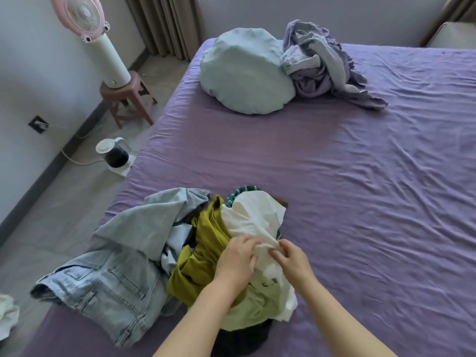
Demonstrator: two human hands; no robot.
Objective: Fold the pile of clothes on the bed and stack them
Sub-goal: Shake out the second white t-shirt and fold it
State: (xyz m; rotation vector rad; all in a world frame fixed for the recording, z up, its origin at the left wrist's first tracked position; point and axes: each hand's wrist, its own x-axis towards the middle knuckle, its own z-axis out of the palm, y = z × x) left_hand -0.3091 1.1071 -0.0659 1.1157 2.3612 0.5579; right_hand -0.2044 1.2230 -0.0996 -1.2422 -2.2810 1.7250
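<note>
Both your hands pinch the white garment (253, 217) atop the clothes pile (180, 243) on the bed (360, 176): left hand (235, 258) and right hand (292, 258) clamped on its fabric. No readable writing shows.

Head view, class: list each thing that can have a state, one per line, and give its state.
Left hand: gripping the white garment.
Right hand: pinching the white garment.
White garment: unfolded, on top of the pile.
Olive garment: crumpled in the pile.
Jeans: unfolded, sprawled on the bed.
Lilac bedding: bunched beside the pillow.
Fan: tilted on the stool.
</note>
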